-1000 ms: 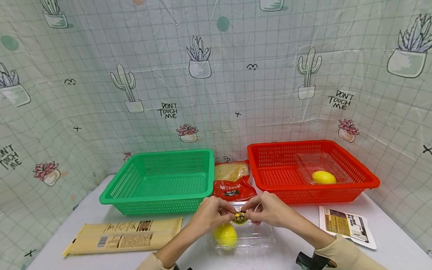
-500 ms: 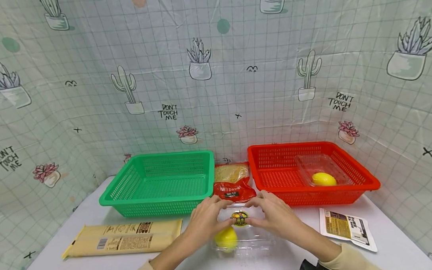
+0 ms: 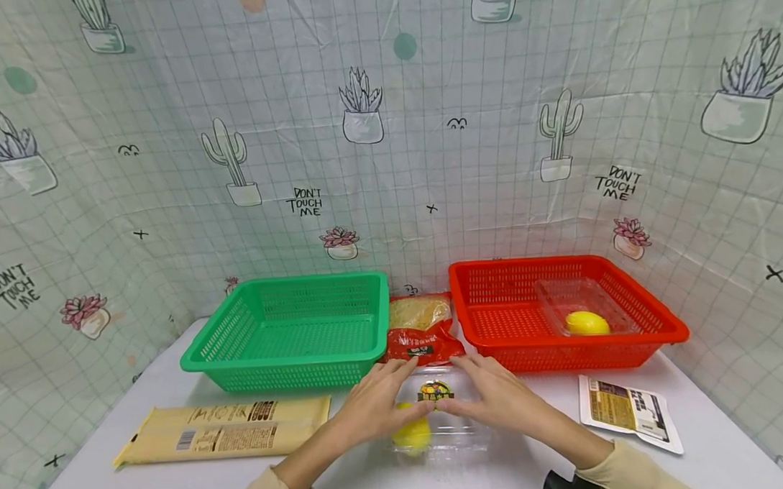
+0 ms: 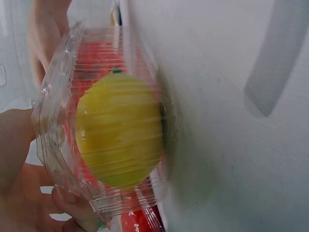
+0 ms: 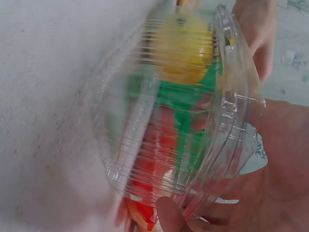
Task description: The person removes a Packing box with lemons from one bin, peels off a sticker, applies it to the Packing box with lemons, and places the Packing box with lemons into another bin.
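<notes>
A clear plastic clamshell box [image 3: 459, 438] lies on the table before me, its lid down, with a round black-and-yellow label [image 3: 435, 389] on top. Inside, at its left end, is a yellow lemon [image 4: 118, 133], seen through the ribbed wall. My left hand [image 3: 379, 402] spreads over the left part of the lid, fingertips at the far rim and thumb near the label. From the other side my right hand [image 3: 500, 399] presses the lid likewise, the two thumbs almost meeting. In the right wrist view a fingertip [image 5: 170, 215] shows at the box's corner.
Behind stand a green basket [image 3: 286, 369] and a red basket [image 3: 564, 355]; the red one holds another clear box with a lemon [image 3: 587, 322]. Between them lies a red food packet [image 3: 422, 333]. A long beige packet [image 3: 226, 430] lies left, a white pouch [image 3: 630, 412] right.
One second ago my fingertips pinched together at the label. Since then my hands have parted and flattened, fingers reaching out to the far rim and thumbs onto the lid. The box has stayed in place.
</notes>
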`<move>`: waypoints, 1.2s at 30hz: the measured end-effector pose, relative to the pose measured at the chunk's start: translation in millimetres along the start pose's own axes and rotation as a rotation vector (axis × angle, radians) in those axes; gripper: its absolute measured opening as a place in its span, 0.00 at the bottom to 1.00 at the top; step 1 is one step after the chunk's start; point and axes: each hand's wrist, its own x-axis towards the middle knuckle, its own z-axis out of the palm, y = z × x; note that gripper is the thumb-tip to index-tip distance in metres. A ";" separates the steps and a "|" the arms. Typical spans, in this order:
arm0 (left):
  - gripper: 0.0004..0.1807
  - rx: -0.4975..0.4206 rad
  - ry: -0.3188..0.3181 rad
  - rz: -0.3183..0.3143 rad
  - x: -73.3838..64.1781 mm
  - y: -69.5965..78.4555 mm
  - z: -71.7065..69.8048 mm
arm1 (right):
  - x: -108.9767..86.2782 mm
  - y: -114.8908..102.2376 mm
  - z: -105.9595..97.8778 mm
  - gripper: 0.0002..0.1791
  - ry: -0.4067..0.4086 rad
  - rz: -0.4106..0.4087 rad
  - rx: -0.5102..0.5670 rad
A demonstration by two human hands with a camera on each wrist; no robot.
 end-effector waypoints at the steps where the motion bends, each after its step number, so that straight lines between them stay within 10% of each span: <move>1: 0.41 0.006 0.001 0.004 0.0 0.2 -0.5 | 0.6 0.4 -0.2 0.47 -0.010 0.002 0.006; 23: 0.15 -0.149 0.039 -0.035 16.6 -6.5 6.8 | 15.1 13.8 2.6 0.20 0.027 -0.110 0.083; 36: 0.22 -0.304 -0.031 -0.004 17.0 -12.0 0.8 | 17.7 20.2 -2.3 0.24 -0.057 -0.154 0.186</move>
